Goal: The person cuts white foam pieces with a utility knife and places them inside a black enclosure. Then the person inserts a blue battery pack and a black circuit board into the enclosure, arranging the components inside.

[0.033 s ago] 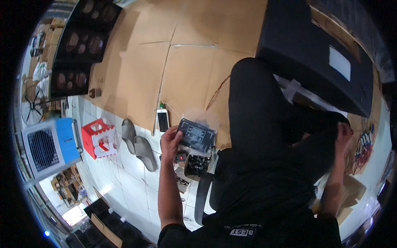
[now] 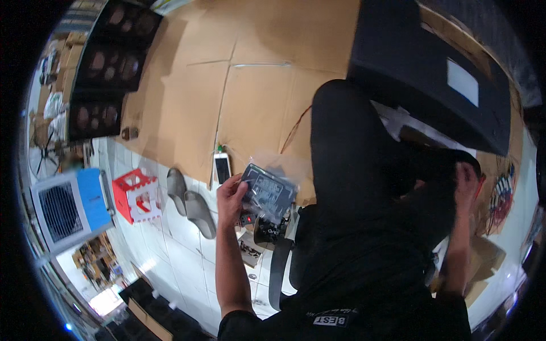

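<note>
My left hand [image 2: 230, 202] grips the left edge of a dark flat rectangular panel [image 2: 267, 190] with pale printing. Clear plastic bag film [image 2: 290, 167] wraps the panel and sticks out past its far edge. Below it stands a round container [image 2: 270, 230] of small dark parts, partly covered by the bag. My right hand [image 2: 466, 184] is at my bent right leg with its fingers curled. A bit of red shows beside those fingers, but what they hold, if anything, I cannot make out.
A phone [image 2: 222, 167] lies on the cardboard sheet [image 2: 193, 113]. Grey slippers [image 2: 199, 213], a red-and-white stool [image 2: 136, 196] and a blue-and-white air cooler [image 2: 68, 204] stand left. A large black cabinet [image 2: 421, 74] is far right, bundled wires [image 2: 503, 193] near it. Black speaker boxes [image 2: 108, 68] stand far left.
The bagged panel has tilted slightly in my left hand, and its film now reaches lower over the container. My right hand has shifted slightly up and left, with red showing beside it.
</note>
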A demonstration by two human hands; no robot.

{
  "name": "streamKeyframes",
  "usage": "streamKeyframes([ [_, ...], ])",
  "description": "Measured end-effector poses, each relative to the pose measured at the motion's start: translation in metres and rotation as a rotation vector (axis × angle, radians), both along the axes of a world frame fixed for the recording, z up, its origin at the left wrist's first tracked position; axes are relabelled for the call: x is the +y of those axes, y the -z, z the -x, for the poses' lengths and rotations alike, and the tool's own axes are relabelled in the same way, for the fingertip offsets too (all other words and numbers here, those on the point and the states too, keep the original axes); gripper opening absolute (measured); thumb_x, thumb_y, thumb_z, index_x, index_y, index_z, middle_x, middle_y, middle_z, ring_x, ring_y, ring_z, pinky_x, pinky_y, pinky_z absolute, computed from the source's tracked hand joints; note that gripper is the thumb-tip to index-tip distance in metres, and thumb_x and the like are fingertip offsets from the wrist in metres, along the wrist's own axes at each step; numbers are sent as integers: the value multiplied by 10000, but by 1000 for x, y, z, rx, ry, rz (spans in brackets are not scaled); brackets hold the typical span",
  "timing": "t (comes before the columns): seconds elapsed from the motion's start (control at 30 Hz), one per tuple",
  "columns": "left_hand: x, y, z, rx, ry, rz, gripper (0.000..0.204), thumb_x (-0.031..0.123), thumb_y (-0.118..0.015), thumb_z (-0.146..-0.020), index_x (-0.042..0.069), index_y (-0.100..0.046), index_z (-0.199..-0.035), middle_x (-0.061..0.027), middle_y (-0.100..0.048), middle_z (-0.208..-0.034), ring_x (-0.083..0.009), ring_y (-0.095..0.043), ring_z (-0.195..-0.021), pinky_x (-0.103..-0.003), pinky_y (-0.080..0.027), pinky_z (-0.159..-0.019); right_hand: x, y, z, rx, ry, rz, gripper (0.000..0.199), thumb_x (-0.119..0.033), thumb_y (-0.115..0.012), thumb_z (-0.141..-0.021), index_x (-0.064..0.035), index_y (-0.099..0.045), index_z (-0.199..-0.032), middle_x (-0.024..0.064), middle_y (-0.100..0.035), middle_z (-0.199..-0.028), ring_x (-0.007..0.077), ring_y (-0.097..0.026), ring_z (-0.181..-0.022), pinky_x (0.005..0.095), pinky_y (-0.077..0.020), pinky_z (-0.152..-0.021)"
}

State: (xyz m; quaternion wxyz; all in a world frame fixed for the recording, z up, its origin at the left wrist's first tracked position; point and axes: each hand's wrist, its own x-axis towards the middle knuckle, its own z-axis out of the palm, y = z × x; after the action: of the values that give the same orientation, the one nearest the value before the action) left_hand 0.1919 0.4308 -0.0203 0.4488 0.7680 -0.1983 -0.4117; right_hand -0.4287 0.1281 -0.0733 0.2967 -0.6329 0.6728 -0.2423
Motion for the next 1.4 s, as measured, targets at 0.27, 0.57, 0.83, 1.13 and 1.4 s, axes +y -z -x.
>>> streamKeyframes([
  [0.27,-126,-125,103,138,517,84,398,180,-722,-953,-69,-643,-1253,-60,-724,-1041,-101,-626,-949,-256,-491,-867,52,-50,-230,-1150,-575,-918,509,-333,-607,-992,13,-542,-1359,202,-660,-1206,290,-681,-1076,421,-588,-890],
  [0.57,-164,-111,157,112,846,-230,625,-60,-776,-793,-114,-532,-1366,-112,-738,-986,-153,-691,-860,-278,-550,-788,43,-36,-156,-1234,-640,-877,571,-394,-630,-990,-2,-519,-1390,173,-651,-1236,242,-676,-1047,399,-601,-842],
  [0.83,-173,-105,157,-386,792,-270,251,24,-686,-917,-57,-659,-1153,-101,-721,-833,-111,-659,-684,-284,-527,-596,47,18,-168,-711,-463,-667,277,-240,-646,-993,8,-701,-1103,78,-749,-922,156,-694,-796,322,-564,-727],
  [1.13,-207,-177,198,-955,1108,-9,382,13,-656,-852,36,-630,-1233,-157,-640,-1135,-281,-642,-912,-396,-521,-784,49,32,-202,-879,-443,-932,301,-326,-574,-1030,-54,-703,-1044,27,-691,-887,116,-643,-764,311,-531,-697],
  [1.4,-230,-286,315,-973,1753,525,446,85,-717,-823,8,-632,-1254,-189,-673,-1113,-335,-673,-855,-461,-547,-803,47,39,-200,-714,-509,-729,293,-329,-648,-983,-51,-708,-1054,28,-693,-925,120,-619,-822,331,-511,-750],
])
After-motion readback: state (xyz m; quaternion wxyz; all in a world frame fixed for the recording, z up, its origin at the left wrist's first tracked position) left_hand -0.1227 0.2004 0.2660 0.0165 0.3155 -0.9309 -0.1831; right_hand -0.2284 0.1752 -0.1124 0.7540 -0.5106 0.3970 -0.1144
